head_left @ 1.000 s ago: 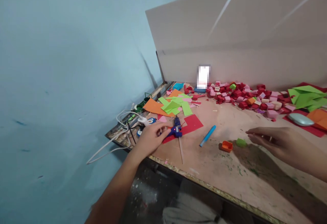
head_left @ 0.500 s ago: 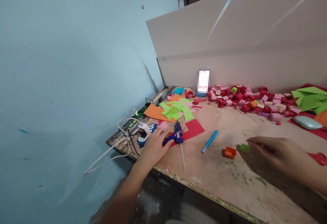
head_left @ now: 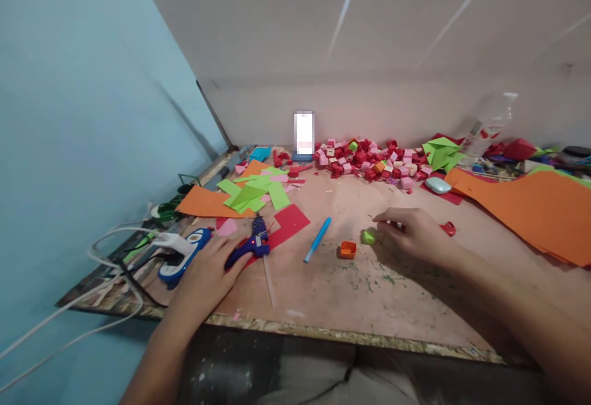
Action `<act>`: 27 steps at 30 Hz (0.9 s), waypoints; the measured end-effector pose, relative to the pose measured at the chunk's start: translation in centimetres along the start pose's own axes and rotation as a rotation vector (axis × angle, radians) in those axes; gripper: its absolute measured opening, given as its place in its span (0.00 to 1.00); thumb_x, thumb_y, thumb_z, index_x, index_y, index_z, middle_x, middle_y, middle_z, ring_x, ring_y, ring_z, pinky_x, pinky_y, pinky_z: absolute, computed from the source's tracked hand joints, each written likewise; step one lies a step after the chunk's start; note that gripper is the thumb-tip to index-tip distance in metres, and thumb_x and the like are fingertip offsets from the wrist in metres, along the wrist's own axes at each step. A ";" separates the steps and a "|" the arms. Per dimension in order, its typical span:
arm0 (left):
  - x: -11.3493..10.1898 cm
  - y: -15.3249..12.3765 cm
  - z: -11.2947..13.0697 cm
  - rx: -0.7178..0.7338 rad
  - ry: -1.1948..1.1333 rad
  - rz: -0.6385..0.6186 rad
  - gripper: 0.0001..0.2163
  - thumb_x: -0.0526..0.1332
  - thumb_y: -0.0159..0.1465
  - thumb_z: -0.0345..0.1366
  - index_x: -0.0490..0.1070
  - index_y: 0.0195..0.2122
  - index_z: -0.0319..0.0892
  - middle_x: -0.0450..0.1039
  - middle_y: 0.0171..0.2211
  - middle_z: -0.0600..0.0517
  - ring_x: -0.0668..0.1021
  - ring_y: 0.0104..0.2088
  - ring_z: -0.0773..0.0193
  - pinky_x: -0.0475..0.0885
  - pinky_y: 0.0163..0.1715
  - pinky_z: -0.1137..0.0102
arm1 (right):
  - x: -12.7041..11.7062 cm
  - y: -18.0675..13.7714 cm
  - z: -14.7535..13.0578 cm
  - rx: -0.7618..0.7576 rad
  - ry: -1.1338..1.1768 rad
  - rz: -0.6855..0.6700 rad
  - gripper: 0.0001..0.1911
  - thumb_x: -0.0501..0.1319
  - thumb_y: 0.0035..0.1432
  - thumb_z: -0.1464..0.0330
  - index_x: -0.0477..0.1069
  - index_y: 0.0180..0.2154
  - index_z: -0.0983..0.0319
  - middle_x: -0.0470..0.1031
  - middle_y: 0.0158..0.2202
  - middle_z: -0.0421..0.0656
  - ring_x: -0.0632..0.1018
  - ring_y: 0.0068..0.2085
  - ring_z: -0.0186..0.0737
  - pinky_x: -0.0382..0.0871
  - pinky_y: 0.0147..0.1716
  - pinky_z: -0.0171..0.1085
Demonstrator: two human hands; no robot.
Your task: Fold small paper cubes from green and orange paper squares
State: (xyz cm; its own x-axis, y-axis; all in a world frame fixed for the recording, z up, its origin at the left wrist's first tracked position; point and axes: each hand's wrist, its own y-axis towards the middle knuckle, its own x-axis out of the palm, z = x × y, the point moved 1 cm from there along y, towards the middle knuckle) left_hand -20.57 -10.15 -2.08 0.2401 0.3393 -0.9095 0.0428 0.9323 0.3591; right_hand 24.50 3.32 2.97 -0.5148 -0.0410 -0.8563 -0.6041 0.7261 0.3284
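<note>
My left hand (head_left: 210, 269) lies near eight o'clock, palm down, fingers reaching toward one o'clock, thumb parted from them. My bare left forearm (head_left: 157, 356) comes up from seven. My right hand (head_left: 418, 232) sits toward four o'clock, index finger pointing at ten, other fingers partly curled beneath. My bare right forearm (head_left: 512, 309) slants in from four.
</note>
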 end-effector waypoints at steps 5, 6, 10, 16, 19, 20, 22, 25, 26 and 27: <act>0.1 -0.1 -0.1 0.009 0.028 0.006 0.26 0.54 0.77 0.54 0.73 0.67 0.44 0.78 0.61 0.43 0.78 0.61 0.45 0.71 0.66 0.53 | 0.1 0.0 -0.6 -0.151 0.055 -0.090 0.13 0.58 0.72 0.71 0.83 0.46 0.57 0.85 0.47 0.47 0.84 0.47 0.49 0.76 0.48 0.45; 0.1 -0.1 -0.1 0.012 0.036 0.009 0.26 0.54 0.77 0.54 0.73 0.67 0.44 0.78 0.61 0.43 0.78 0.61 0.45 0.71 0.65 0.54 | 0.1 0.0 -0.7 -0.166 0.056 -0.120 0.14 0.58 0.72 0.72 0.83 0.46 0.58 0.85 0.46 0.47 0.84 0.46 0.49 0.76 0.48 0.44; 0.1 -0.2 -0.1 0.011 0.042 0.018 0.26 0.53 0.77 0.55 0.74 0.65 0.43 0.78 0.61 0.43 0.78 0.61 0.46 0.71 0.65 0.54 | 0.4 0.0 -0.8 -0.165 0.058 -0.153 0.13 0.59 0.73 0.70 0.84 0.47 0.59 0.85 0.46 0.48 0.84 0.46 0.49 0.75 0.47 0.44; 0.0 -0.2 0.1 -0.004 0.015 0.012 0.26 0.54 0.77 0.55 0.75 0.64 0.43 0.79 0.59 0.43 0.79 0.60 0.45 0.74 0.63 0.53 | 0.6 -0.2 -0.7 -0.135 0.066 -0.144 0.13 0.61 0.74 0.66 0.85 0.48 0.57 0.86 0.47 0.48 0.84 0.47 0.52 0.75 0.48 0.46; -0.3 -0.1 0.5 -0.019 0.006 0.011 0.24 0.56 0.76 0.52 0.74 0.64 0.43 0.79 0.58 0.42 0.79 0.59 0.45 0.73 0.64 0.52 | 0.7 -0.2 -0.6 -0.145 0.059 -0.144 0.12 0.61 0.73 0.66 0.85 0.47 0.56 0.86 0.46 0.47 0.85 0.46 0.51 0.75 0.48 0.46; -0.4 -0.1 0.7 -0.023 0.003 0.011 0.23 0.56 0.76 0.51 0.75 0.64 0.43 0.79 0.58 0.41 0.79 0.60 0.44 0.73 0.64 0.52 | 0.8 -0.2 -0.5 -0.150 0.053 -0.144 0.12 0.61 0.73 0.66 0.85 0.47 0.56 0.86 0.46 0.47 0.85 0.46 0.51 0.75 0.47 0.46; -0.7 0.0 1.1 -0.030 0.000 0.000 0.22 0.58 0.76 0.49 0.74 0.64 0.43 0.79 0.59 0.41 0.79 0.60 0.44 0.72 0.65 0.50 | 0.8 -0.2 -0.3 -0.150 0.039 -0.151 0.12 0.60 0.74 0.65 0.84 0.48 0.57 0.85 0.47 0.47 0.85 0.46 0.51 0.75 0.46 0.46; -1.1 0.0 1.7 -0.037 -0.010 -0.006 0.20 0.60 0.75 0.45 0.75 0.64 0.43 0.79 0.59 0.41 0.79 0.61 0.45 0.72 0.66 0.50 | 0.9 -0.2 -0.1 -0.150 0.053 -0.146 0.13 0.60 0.74 0.63 0.84 0.47 0.56 0.86 0.46 0.47 0.85 0.45 0.52 0.76 0.46 0.47; -1.3 0.0 1.8 -0.046 -0.013 -0.009 0.20 0.61 0.75 0.44 0.75 0.64 0.44 0.79 0.59 0.42 0.79 0.61 0.45 0.72 0.67 0.51 | 1.0 -0.2 0.0 -0.149 0.062 -0.145 0.13 0.60 0.74 0.63 0.84 0.47 0.55 0.86 0.46 0.48 0.85 0.44 0.52 0.76 0.46 0.48; -1.4 0.0 2.0 -0.060 -0.017 -0.010 0.19 0.61 0.75 0.43 0.75 0.64 0.44 0.79 0.59 0.42 0.79 0.61 0.46 0.72 0.66 0.51 | 1.0 -0.2 0.1 -0.151 0.068 -0.134 0.13 0.60 0.73 0.62 0.84 0.46 0.55 0.86 0.46 0.48 0.86 0.43 0.53 0.77 0.45 0.48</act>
State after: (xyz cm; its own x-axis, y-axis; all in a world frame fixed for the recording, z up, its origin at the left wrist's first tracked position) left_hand -18.94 -10.85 -0.36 0.2564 0.3286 -0.9090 -0.0128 0.9415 0.3367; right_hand 24.16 3.17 1.99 -0.4608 -0.1801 -0.8691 -0.7517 0.5998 0.2742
